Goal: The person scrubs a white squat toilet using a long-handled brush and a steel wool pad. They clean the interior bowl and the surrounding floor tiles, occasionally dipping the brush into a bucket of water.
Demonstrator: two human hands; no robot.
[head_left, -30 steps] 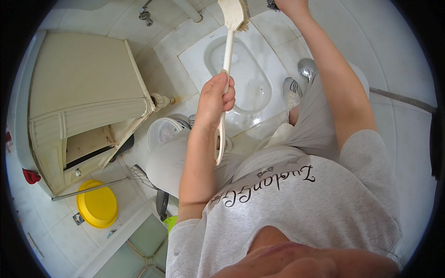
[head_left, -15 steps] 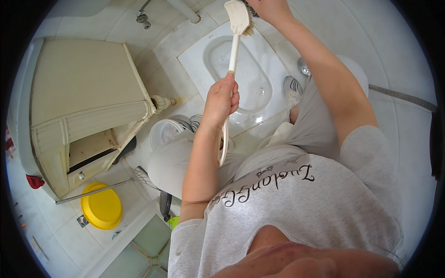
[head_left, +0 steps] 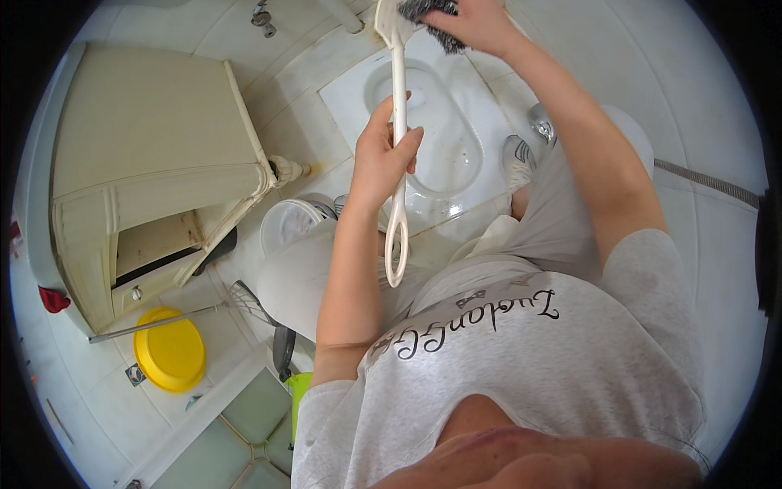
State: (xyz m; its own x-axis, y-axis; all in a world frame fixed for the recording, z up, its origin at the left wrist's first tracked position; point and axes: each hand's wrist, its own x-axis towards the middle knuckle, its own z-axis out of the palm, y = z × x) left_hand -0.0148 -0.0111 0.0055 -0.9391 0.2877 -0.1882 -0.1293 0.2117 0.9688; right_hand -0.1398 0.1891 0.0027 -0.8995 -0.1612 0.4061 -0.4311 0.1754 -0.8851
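Observation:
My left hand (head_left: 384,159) is closed round the white long-handled brush (head_left: 399,81). The loop at the handle's end hangs toward my lap, and the brush head reaches the top edge of the view, partly cut off. Beside that head, my right hand (head_left: 481,28) grips a dark grey scouring pad (head_left: 444,38), which looks like steel wool. It sits at or against the bristle side; whether they touch I cannot tell. Below both hands lies a white squat toilet (head_left: 487,122) set in the tiled floor.
On the left a cream cabinet (head_left: 138,122) has an open compartment. Near it are a yellow basin (head_left: 169,350), a metal rack (head_left: 248,300) and a white bucket (head_left: 285,224) by my leg. A grey hose (head_left: 709,183) runs along the right.
The brush has shifted left and stands more upright, its bristles turned out of sight. My left fingers have loosened and moved on the handle. My right hand and the pad have come lower.

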